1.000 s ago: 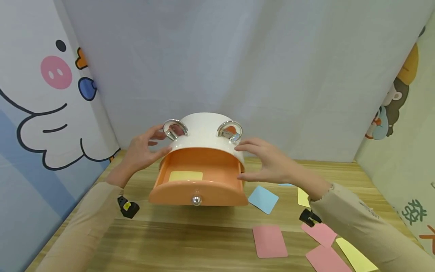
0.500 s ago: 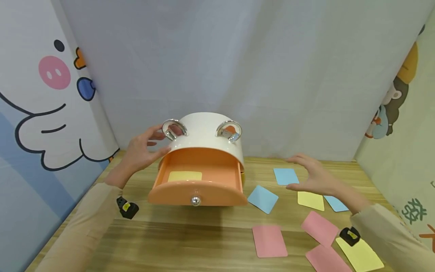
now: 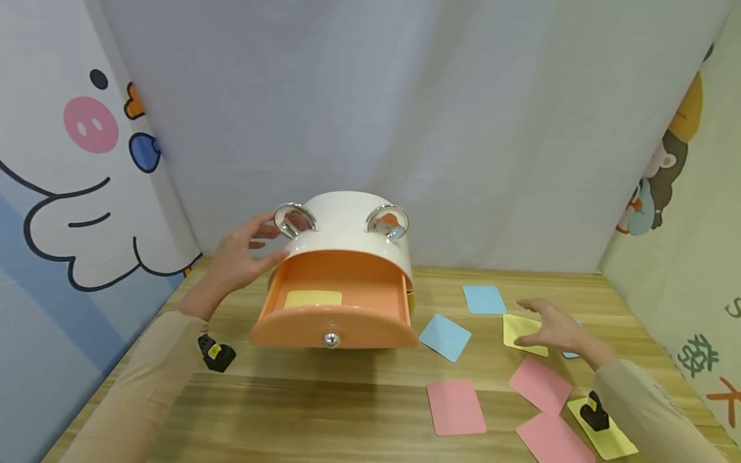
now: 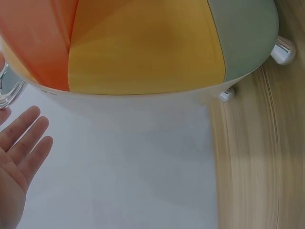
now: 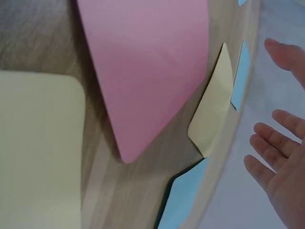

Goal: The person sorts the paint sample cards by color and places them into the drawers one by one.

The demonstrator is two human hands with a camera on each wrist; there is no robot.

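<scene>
A white rounded cabinet (image 3: 347,222) with two silver ring-shaped ears stands on the table, its orange drawer (image 3: 289,326) pulled out. A yellow card (image 3: 312,298) lies inside the drawer. My left hand (image 3: 237,257) is at the cabinet's left side, thumb at the shell's front edge and fingers behind the ear; the left wrist view shows several of these fingers extended. Over a yellow card (image 3: 512,328) on the table, my right hand (image 3: 552,328) hovers with thumb and fingers spread, holding nothing. In the right wrist view, its fingers (image 5: 271,148) are loosely extended.
Blue cards (image 3: 446,337) and pink cards (image 3: 457,408) lie flat on the wooden table (image 3: 278,411), right of the cabinet. Another yellow card (image 3: 616,444) lies under the right forearm. A pale curtain (image 3: 492,128) hangs behind, with printed panels at both sides.
My right hand has left the cabinet's right side and moved right, then down over the yellow card. The left hand has stayed at the cabinet; the drawer remains pulled out.
</scene>
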